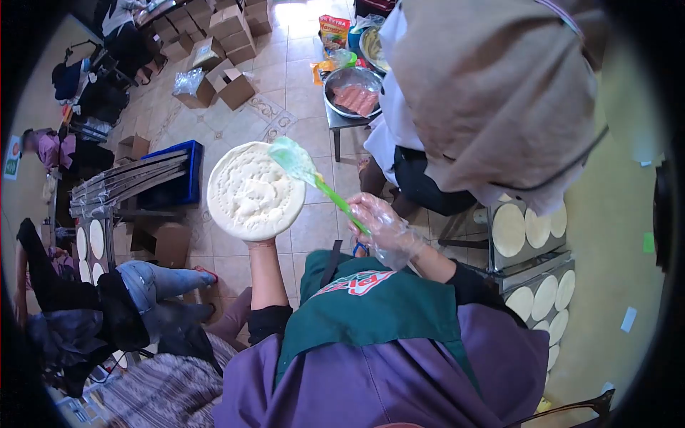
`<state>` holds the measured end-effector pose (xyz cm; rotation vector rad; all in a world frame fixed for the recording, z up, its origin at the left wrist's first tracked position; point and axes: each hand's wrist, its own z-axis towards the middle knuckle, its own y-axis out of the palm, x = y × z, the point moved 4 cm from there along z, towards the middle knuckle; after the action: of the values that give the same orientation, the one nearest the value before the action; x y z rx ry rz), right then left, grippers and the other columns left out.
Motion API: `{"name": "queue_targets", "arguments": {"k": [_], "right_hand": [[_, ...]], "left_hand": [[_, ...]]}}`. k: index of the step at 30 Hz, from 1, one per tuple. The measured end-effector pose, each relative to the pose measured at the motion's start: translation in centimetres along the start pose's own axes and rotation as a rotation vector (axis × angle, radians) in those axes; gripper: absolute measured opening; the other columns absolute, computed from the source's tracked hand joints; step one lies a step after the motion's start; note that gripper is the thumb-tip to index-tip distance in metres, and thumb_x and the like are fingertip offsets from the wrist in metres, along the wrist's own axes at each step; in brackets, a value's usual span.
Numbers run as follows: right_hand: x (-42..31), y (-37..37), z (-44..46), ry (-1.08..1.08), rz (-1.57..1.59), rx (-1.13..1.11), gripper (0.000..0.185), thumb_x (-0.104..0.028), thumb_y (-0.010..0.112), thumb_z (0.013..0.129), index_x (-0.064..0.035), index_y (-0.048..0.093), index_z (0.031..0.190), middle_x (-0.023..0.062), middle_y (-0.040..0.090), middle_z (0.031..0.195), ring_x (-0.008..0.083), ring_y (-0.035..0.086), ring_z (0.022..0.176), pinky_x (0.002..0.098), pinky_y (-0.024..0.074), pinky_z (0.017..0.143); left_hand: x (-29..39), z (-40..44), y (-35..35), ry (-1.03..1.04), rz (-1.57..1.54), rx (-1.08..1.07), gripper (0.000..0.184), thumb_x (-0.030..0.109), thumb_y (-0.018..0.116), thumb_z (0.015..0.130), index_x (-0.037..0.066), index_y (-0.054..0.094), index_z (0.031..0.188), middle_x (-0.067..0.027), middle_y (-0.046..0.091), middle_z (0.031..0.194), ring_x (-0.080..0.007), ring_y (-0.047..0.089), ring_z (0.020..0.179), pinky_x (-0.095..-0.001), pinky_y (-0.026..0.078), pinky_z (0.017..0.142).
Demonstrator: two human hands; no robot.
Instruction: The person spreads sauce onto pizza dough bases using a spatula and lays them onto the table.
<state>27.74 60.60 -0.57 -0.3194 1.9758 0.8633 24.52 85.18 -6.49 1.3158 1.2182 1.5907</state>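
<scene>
A round, pale pizza base [239, 207] with a raised rim and pricked surface rests on my left hand [261, 243], which supports it from below. The dough hides the fingers of that hand. White cream is heaped near the middle of the base. My right hand [378, 220], in a clear plastic glove, is closed round the green handle of a spatula [332, 194]. The spatula's pale, cream-smeared blade lies over the upper right rim of the base; I cannot tell whether it touches.
A metal bowl [354, 91] with packed pink meat stands on a small table ahead. Close on the right is a person in a brown head covering [492, 93]. Trays of flat dough rounds [509, 230] line the right side. A blue crate [187, 171] and cardboard boxes [234, 87] lie left.
</scene>
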Motion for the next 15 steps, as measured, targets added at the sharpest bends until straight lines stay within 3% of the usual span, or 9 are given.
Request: {"name": "queue_targets", "arguments": {"k": [4, 6, 10, 12, 15], "right_hand": [[0.4, -1.0, 8.4, 0.227, 0.329, -0.051, 0.017, -0.024, 0.046, 0.097, -0.0128, 0.044, 0.110, 0.0061, 0.050, 0.074, 0.0107, 0.045, 0.049, 0.0230, 0.0374, 0.041], [-2.1, 0.0, 11.8, 0.029, 0.191, 0.079, 0.019, -0.026, 0.046, 0.097, -0.0138, 0.043, 0.112, 0.0060, 0.050, 0.074, 0.0097, 0.042, 0.045, 0.0220, 0.0354, 0.039], [-4.8, -1.8, 20.5, -0.066, 0.247, 0.151, 0.020, -0.026, 0.047, 0.097, -0.0133, 0.044, 0.112, 0.0034, 0.050, 0.076, 0.0081, 0.041, 0.045, 0.0214, 0.0343, 0.038], [-7.1, -3.5, 25.1, -0.069, 0.320, 0.212, 0.021, -0.027, 0.049, 0.096, -0.0129, 0.047, 0.112, 0.0021, 0.052, 0.079, 0.0075, 0.044, 0.048, 0.0206, 0.0363, 0.040], [-9.9, -6.4, 30.9, -0.276, 0.371, 0.344, 0.024, -0.027, 0.053, 0.094, -0.0129, 0.046, 0.112, 0.0026, 0.053, 0.079, 0.0101, 0.050, 0.052, 0.0219, 0.0428, 0.043]], "left_hand": [[4.1, 2.5, -3.0, -0.035, -0.006, 0.033, 0.061, 0.052, 0.040, 0.090, 0.010, 0.041, 0.135, -0.0127, 0.043, 0.138, -0.0319, 0.039, 0.128, -0.0514, 0.032, 0.106], [7.0, 4.7, -4.6, -0.078, -0.014, 0.040, 0.062, 0.052, 0.040, 0.090, 0.010, 0.041, 0.135, -0.0127, 0.043, 0.138, -0.0320, 0.039, 0.128, -0.0515, 0.032, 0.106], [11.8, 9.5, -7.5, -0.181, -0.022, 0.017, 0.062, 0.052, 0.040, 0.090, 0.010, 0.041, 0.135, -0.0127, 0.043, 0.138, -0.0321, 0.039, 0.128, -0.0518, 0.032, 0.106], [14.9, 14.6, -8.4, -0.251, -0.007, 0.011, 0.062, 0.052, 0.040, 0.090, 0.010, 0.041, 0.135, -0.0126, 0.043, 0.138, -0.0322, 0.039, 0.127, -0.0520, 0.032, 0.106], [19.9, 22.3, -9.6, -0.343, -0.007, 0.023, 0.062, 0.052, 0.040, 0.090, 0.010, 0.041, 0.135, -0.0126, 0.043, 0.138, -0.0323, 0.039, 0.127, -0.0522, 0.032, 0.106]]}}
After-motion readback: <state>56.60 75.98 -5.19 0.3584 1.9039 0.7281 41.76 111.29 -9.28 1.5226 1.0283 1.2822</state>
